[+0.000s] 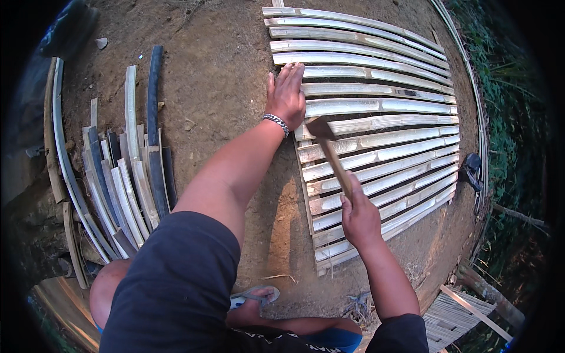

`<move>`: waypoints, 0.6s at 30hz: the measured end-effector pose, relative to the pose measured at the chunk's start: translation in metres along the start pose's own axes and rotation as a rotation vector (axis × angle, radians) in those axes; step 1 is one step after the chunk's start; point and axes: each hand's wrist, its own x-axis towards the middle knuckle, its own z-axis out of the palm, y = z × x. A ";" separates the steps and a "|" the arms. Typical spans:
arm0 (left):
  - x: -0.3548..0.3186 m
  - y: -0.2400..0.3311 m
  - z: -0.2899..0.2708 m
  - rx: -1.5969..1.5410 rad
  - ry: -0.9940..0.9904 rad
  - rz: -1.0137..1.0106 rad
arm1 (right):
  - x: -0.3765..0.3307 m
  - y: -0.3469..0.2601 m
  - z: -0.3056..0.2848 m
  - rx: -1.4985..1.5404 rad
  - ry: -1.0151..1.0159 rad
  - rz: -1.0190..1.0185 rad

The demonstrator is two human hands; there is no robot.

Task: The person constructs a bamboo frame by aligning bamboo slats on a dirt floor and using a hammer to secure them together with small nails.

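A panel of split bamboo slats lies on the ground, the slats side by side with gaps between them across a strip along their left ends. My left hand rests at the left ends of the upper slats, its fingers stretched out and pressed against them. My right hand is closed round the wooden handle of a hammer. The hammer's brown head is over the left end of a middle slat; whether it touches the slat I cannot tell. No nail can be made out.
Loose bamboo strips, some dark, lie in a pile at the left. Long poles lie beyond them. A small dark object is at the panel's right edge, near green plants. A woven slatted piece lies at the lower right.
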 end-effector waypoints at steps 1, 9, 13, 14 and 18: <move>0.001 0.003 0.000 -0.012 -0.012 -0.016 | -0.001 0.005 -0.001 -0.120 -0.285 0.167; 0.001 0.002 -0.004 -0.005 -0.026 -0.033 | -0.010 0.010 0.024 0.189 0.309 -0.101; 0.004 0.006 -0.001 -0.019 -0.014 -0.043 | -0.003 0.008 0.014 -0.068 -0.288 0.250; 0.004 0.005 -0.001 -0.021 0.005 -0.032 | -0.003 0.008 0.012 -0.019 -0.256 0.256; 0.001 -0.001 -0.002 0.009 0.022 -0.015 | -0.018 0.006 0.003 0.205 -0.055 0.221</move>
